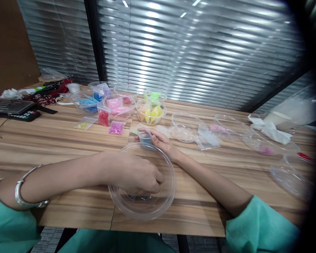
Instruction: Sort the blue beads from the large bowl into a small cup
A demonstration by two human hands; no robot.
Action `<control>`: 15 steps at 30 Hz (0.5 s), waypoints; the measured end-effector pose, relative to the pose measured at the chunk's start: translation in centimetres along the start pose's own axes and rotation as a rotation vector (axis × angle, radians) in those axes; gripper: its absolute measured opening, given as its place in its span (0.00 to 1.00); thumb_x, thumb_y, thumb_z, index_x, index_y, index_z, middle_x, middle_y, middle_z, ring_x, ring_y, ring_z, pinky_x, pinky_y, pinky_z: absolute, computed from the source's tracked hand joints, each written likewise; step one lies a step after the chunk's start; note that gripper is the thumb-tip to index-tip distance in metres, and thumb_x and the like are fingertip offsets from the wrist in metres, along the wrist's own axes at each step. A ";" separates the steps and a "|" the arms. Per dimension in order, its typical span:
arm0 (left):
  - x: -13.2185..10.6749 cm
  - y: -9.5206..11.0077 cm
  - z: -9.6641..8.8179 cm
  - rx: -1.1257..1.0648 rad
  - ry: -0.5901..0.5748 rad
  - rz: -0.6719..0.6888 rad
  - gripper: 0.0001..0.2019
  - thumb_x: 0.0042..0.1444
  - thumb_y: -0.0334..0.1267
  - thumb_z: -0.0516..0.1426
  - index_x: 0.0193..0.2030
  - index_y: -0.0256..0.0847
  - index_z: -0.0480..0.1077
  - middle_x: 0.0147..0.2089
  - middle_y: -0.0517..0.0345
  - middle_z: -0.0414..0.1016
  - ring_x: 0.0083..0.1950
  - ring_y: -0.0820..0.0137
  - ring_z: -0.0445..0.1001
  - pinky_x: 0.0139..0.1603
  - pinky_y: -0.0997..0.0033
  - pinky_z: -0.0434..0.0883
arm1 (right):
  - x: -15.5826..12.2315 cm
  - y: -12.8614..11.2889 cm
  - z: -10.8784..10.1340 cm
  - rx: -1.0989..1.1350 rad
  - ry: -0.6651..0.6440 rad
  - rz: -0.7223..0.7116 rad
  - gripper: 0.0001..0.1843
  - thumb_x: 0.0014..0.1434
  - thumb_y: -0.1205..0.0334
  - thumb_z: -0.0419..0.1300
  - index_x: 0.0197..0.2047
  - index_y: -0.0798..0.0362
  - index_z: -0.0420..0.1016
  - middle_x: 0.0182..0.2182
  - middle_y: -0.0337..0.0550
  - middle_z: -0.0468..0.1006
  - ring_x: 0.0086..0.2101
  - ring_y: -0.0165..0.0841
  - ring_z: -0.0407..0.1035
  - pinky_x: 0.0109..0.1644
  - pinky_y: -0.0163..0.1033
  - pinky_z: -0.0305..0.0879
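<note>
A large clear plastic bowl (171,196) stands near the table's front edge. My left hand (138,174) reaches down inside it, fingers curled and pressed together; whatever they pinch is hidden. Small dark bits (140,197) show at the bowl's bottom below the fingers. Just beyond the far rim, my right hand (160,140) is wrapped round a small clear cup (145,137), which stays upright. The cup's contents are hard to make out.
Clear bowls with coloured pieces, including a yellow-filled bowl (151,114), line the back. Bags of red beads (103,116) and pink beads (116,128) lie left. Clear bowls (189,128) and tissue (270,130) are right, a calculator (23,115) far left.
</note>
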State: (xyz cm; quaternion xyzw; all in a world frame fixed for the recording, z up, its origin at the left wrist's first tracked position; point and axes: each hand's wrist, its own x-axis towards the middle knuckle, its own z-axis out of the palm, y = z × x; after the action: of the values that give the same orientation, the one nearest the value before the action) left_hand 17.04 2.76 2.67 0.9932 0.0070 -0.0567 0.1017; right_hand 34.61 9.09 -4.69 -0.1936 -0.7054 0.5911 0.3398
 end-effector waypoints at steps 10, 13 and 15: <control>0.2 0.1 0.2 -0.103 0.026 -0.036 0.06 0.56 0.28 0.60 0.30 0.41 0.72 0.35 0.58 0.78 0.34 0.69 0.73 0.31 0.70 0.65 | 0.1 0.1 0.0 0.005 -0.001 -0.016 0.26 0.69 0.44 0.52 0.63 0.50 0.66 0.56 0.49 0.75 0.58 0.40 0.69 0.66 0.50 0.59; 0.1 0.3 0.3 -0.135 0.060 -0.040 0.08 0.55 0.25 0.60 0.31 0.43 0.73 0.36 0.58 0.79 0.35 0.69 0.74 0.34 0.71 0.66 | 0.1 0.1 0.1 0.036 -0.008 -0.022 0.26 0.69 0.46 0.53 0.63 0.51 0.66 0.55 0.49 0.76 0.57 0.39 0.70 0.64 0.49 0.62; 0.0 0.3 0.4 -0.142 0.074 -0.035 0.10 0.55 0.22 0.59 0.32 0.43 0.73 0.36 0.58 0.79 0.35 0.69 0.73 0.35 0.72 0.67 | 0.1 0.0 0.1 0.049 -0.005 -0.023 0.26 0.69 0.46 0.53 0.63 0.51 0.66 0.54 0.49 0.76 0.56 0.39 0.70 0.63 0.49 0.63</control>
State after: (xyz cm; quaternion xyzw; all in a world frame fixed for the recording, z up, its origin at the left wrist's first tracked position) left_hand 16.96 2.39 2.32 0.9846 0.0323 -0.0210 0.1704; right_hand 34.46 9.08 -4.71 -0.1753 -0.6938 0.6048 0.3495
